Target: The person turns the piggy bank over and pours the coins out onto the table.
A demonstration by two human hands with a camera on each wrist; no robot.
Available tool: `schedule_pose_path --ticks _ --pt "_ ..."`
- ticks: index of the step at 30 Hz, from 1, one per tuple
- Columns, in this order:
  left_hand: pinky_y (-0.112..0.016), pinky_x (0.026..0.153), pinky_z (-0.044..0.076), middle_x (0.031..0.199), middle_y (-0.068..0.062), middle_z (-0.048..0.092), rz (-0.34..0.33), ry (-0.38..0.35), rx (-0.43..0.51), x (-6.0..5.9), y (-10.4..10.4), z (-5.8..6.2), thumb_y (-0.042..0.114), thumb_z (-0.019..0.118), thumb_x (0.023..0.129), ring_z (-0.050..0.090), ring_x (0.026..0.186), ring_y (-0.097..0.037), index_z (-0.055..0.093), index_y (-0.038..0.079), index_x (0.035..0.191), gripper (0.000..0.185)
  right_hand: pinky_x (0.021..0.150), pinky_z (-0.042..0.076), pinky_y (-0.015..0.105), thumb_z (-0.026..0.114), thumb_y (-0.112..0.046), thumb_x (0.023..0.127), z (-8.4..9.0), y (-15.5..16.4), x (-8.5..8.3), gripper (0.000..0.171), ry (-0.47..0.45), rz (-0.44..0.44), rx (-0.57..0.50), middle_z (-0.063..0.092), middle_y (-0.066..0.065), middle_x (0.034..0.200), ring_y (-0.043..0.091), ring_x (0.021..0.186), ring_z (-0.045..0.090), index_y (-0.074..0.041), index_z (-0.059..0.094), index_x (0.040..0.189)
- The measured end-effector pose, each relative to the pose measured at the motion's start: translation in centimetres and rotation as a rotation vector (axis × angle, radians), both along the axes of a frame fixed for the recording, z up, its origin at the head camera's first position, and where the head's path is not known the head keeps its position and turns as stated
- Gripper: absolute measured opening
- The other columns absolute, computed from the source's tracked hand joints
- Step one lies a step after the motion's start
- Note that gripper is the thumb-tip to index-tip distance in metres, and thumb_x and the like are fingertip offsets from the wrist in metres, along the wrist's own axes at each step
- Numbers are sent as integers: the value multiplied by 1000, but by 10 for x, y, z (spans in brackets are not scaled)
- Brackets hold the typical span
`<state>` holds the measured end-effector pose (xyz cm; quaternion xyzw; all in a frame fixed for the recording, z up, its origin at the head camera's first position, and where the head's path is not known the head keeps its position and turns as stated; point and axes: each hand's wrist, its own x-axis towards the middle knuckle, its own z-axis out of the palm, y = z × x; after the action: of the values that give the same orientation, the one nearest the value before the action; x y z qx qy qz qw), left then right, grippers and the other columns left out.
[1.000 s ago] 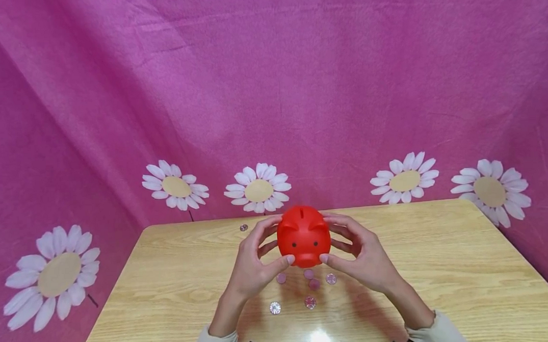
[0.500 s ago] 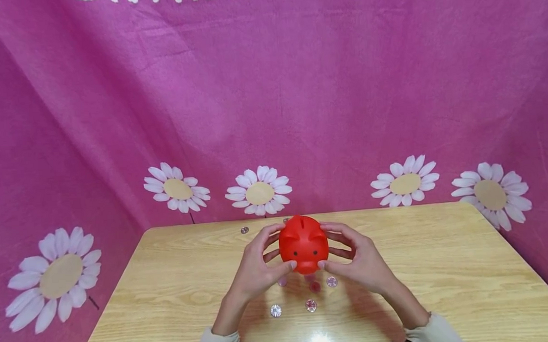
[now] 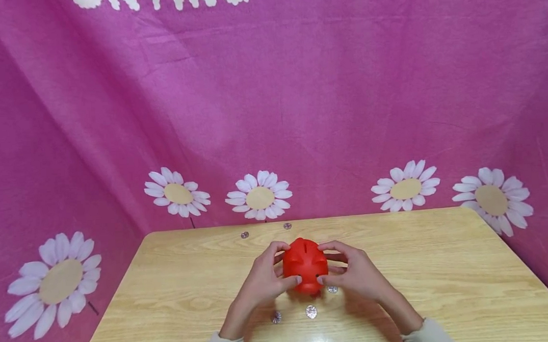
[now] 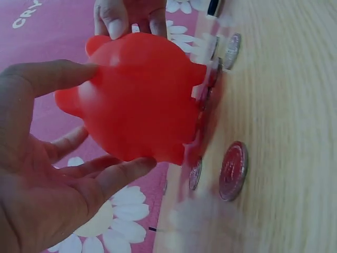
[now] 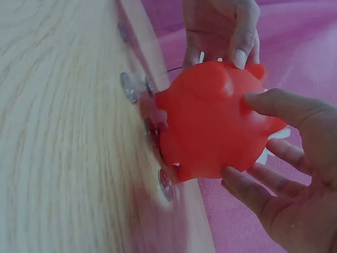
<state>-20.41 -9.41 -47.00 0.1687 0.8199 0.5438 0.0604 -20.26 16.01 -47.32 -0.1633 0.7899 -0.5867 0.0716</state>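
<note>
Coins (image 3: 311, 311) lie loose on the table (image 3: 444, 286) toward its near edge, just in front of and partly under the red piggy bank (image 3: 305, 264), which sits low over the table's middle, its feet close to or touching the wood. The left hand (image 3: 262, 283) and right hand (image 3: 359, 277) grasp the bank from opposite sides, thumbs at the snout and fingers curled over the back, a symmetric grip that keeps the rounded, smooth body level with its slot upward. Two more coins (image 3: 287, 225) rest near the far edge.
</note>
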Motion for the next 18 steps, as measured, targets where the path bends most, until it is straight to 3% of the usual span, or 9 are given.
schedule_pose_path --ticks 13,18 --pt "-57 108 58 150 -17 59 3 -40 -58 -2 1 0 7 84 88 57 142 -50 53 9 138 59 91 67 36 88 -7 87 0 -1 -1 62 -17 14 36 57 24 151 48 128 68 -6 61 143" --pt "-55 106 60 152 -17 58 -4 -43 -58 -4 -2 0 10 84 90 60 140 -48 52 8 143 62 92 66 36 87 -9 89 1 -1 -3 59 29 25 64 58 24 152 49 128 68 -5 62 142"
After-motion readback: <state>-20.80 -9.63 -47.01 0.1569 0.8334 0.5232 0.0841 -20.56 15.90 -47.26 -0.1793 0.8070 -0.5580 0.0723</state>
